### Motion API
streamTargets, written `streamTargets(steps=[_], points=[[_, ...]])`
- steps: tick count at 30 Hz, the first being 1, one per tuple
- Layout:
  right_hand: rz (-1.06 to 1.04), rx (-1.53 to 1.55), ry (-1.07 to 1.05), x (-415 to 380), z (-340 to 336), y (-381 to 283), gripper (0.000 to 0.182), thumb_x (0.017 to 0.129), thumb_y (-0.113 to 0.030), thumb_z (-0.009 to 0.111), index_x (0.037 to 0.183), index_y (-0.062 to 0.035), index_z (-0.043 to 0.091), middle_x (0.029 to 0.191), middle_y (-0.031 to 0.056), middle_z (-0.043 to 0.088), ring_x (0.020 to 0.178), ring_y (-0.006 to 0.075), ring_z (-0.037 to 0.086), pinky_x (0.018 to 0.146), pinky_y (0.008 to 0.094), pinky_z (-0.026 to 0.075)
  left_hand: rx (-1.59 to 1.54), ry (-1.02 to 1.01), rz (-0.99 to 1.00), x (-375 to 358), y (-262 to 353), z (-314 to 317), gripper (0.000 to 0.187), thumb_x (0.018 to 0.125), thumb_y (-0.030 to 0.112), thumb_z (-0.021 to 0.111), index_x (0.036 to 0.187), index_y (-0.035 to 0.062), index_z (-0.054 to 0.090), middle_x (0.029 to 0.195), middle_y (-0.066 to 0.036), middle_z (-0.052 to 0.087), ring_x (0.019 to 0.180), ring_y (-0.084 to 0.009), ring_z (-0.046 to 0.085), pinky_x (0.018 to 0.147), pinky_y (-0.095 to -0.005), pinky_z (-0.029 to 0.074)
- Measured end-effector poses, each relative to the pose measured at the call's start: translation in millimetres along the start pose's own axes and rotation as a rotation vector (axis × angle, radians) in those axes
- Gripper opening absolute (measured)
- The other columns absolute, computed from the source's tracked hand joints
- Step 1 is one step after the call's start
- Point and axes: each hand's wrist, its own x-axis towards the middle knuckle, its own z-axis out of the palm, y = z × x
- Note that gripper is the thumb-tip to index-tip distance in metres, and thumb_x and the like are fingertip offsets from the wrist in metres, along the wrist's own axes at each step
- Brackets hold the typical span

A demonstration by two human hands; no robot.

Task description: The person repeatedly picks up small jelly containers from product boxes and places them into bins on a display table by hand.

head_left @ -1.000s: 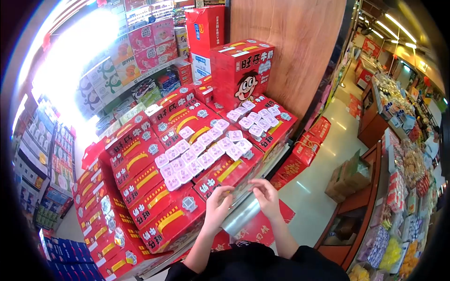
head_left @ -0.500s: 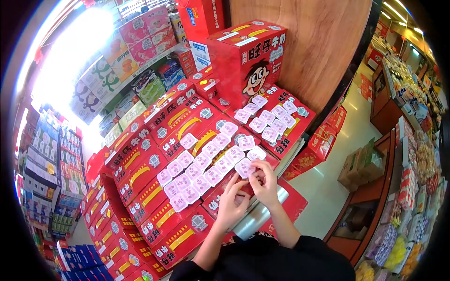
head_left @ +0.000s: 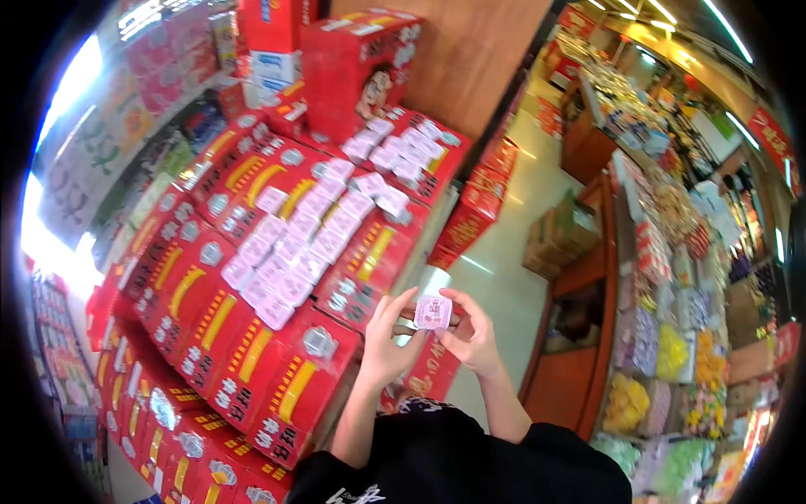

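Between my two hands is a small square sealed cup [head_left: 432,313] with a pink printed lid turned up toward me. My left hand [head_left: 389,343] curls around its left side. The fingers of my right hand [head_left: 472,336] grip it from the right, and its underside is hidden. Both hands are off the front edge of a stack of red cartons [head_left: 281,361], over the floor. On those cartons lie rows of similar pink-lidded cups [head_left: 290,249], and a smaller group of cups [head_left: 407,151] rests farther back.
A tall red carton [head_left: 348,76] stands at the back against a wooden panel [head_left: 457,50]. Across the aisle floor [head_left: 495,281] are brown cardboard boxes [head_left: 564,231] and a counter with bagged goods [head_left: 672,353]. More red cartons [head_left: 480,197] stand beside the stack.
My hands have drawn the cup away from the rows, off the cartons and closer to my body. The view has swung right, so the stack appears farther left.
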Motion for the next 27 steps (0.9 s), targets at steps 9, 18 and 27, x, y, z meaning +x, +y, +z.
streamTargets(steps=[9,18,27], points=[[-0.154,-0.422,0.335,-168,-23,-41,0.060,0.076,0.007,0.073,0.131,0.0019,0.050,0.107,0.0052,0.050,0.103,0.0170,0.062,0.089,0.0289,0.050,-0.338,-0.633,-0.157,-70,14,77,0.051,0.070,-0.018,0.064,0.119,-0.0046,0.056,0.107,-0.007,0.050,0.103,-0.0172,0.060,0.083,-0.0280,0.057],[-0.185,-0.384,0.558,-310,-89,-73,0.069,0.072,0.009,0.073,0.136,0.0029,0.046,0.111,0.0078,0.053,0.105,0.0173,0.062,0.092,0.0300,0.050,-0.413,-0.975,-0.225,-123,46,206,0.052,0.072,-0.012,0.072,0.121,-0.0031,0.057,0.107,-0.006,0.053,0.102,-0.0162,0.060,0.084,-0.0274,0.058],[-0.309,-0.525,0.818,-465,-197,-106,0.059,0.076,0.004,0.071,0.131,0.0010,0.051,0.107,0.0082,0.055,0.097,0.0163,0.063,0.084,0.0290,0.053,-0.500,-1.292,-0.204,-203,57,394,0.061,0.071,-0.014,0.073,0.127,-0.0025,0.051,0.118,-0.011,0.058,0.109,-0.0202,0.060,0.090,-0.0335,0.054]])
